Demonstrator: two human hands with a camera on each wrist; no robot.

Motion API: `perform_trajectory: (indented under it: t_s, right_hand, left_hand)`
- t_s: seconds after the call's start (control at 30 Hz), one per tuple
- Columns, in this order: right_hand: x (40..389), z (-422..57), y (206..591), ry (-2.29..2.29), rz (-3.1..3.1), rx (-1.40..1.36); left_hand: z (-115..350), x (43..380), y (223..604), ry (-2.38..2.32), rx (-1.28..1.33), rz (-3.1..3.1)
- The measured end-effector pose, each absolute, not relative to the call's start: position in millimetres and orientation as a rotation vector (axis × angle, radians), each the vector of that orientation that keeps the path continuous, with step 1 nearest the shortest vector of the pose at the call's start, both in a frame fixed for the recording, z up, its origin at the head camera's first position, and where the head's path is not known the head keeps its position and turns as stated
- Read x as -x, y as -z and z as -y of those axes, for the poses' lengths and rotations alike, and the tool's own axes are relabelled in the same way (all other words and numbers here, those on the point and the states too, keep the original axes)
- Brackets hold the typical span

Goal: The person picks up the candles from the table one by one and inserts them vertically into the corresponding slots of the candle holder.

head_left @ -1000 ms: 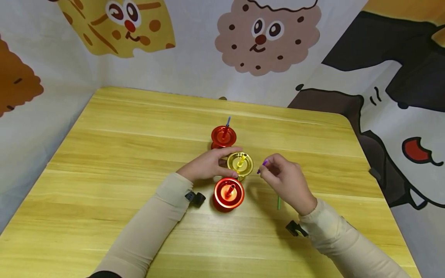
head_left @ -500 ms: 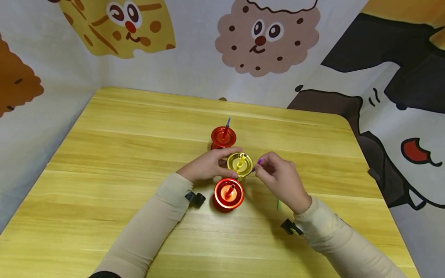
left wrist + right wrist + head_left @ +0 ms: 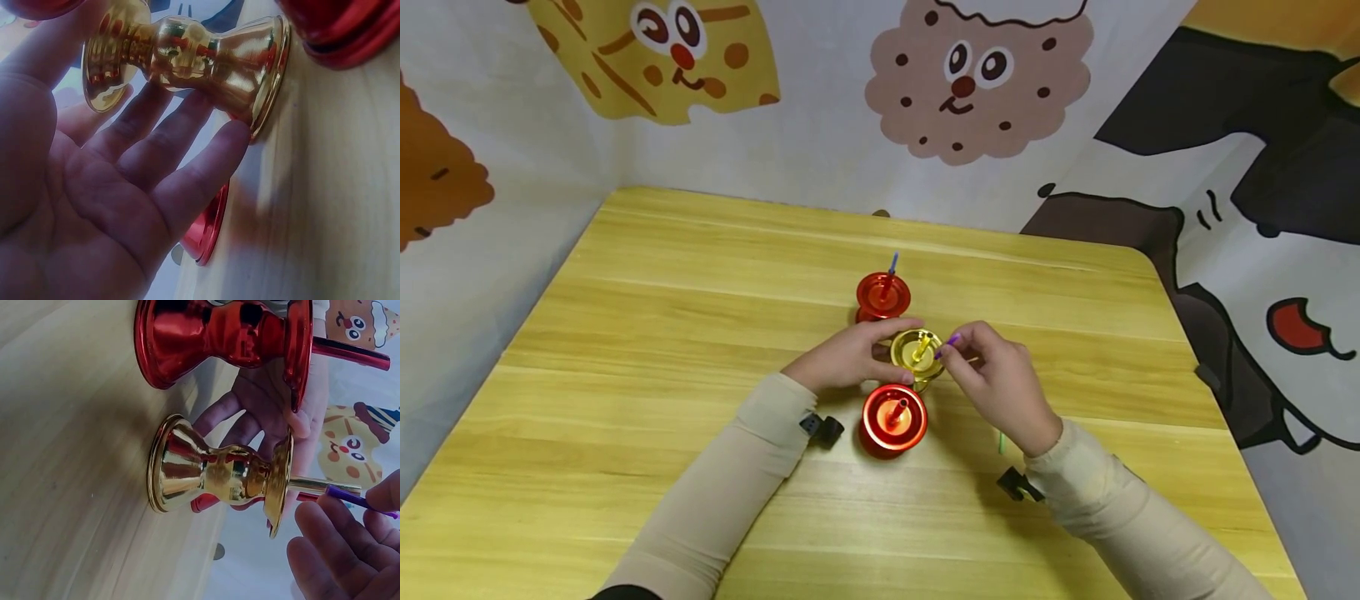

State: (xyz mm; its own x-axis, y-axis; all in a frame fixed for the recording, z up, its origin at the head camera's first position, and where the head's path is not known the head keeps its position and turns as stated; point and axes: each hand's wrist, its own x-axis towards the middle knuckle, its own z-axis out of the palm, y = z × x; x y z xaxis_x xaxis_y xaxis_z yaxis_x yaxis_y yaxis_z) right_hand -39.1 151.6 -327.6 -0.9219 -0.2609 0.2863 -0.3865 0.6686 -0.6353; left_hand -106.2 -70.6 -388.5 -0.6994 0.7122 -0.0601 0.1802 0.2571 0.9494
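Note:
My left hand (image 3: 846, 358) holds the gold candle holder (image 3: 912, 362), thumb and fingers about its two sides. That holder stands upright, a thin tube (image 3: 306, 484) rising from its dish. My right hand (image 3: 1006, 385) pinches a thin purple stick (image 3: 350, 497) between thumb and fingers. In the head view the stick is over the dish's right edge; in the right wrist view its end lies close by the tube's top, and whether they touch I cannot tell. A red candle holder (image 3: 880, 429) stands in front of the gold one, its tube bare.
Behind the left hand stands another red candle holder (image 3: 874, 300) with a blue stick (image 3: 892, 263) upright in its tube. A green stick (image 3: 1002, 443) lies on the wooden table (image 3: 700, 275), partly behind the right hand. Cartoon-printed cloth (image 3: 820, 167) borders the table's back and sides.
My right hand has moved left with the purple stick, from beside the gold candle holder to over its dish's edge. The left hand and the holders have stayed put.

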Motion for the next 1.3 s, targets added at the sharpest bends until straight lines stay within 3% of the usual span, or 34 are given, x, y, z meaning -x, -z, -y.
perform_trajectory:
  t_s: [1.3]
  right_hand:
    - [46.4, -146.5, 327.0, -1.121, 2.605, -0.589]
  left_hand:
    - [70.2, 106.6, 389.4, -1.462, -0.773, -2.021]
